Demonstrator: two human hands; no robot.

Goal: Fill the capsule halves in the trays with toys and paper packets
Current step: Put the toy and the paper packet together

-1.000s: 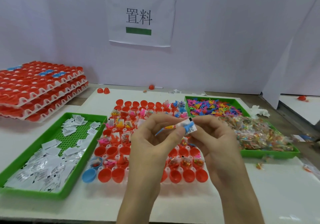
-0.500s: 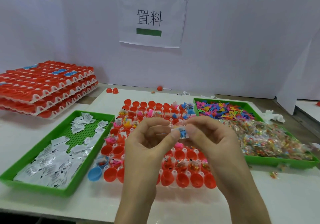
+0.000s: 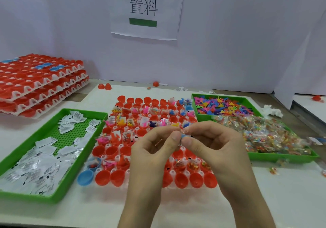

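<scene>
On the white table [image 3: 282,201], the capsule halves [image 3: 112,152] lie just below both hands. The left hand [image 3: 153,150] and right hand [image 3: 217,148], fingers curled, pinch together a small blue-and-white piece [image 3: 183,136]. If one pinch slips, it may fall into an already filled half.

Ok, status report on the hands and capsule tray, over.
Left hand and right hand both pinching a small blue toy above the capsule tray. Several red capsule halves empty. Hands hide the tray's middle; nothing blocking.
</scene>
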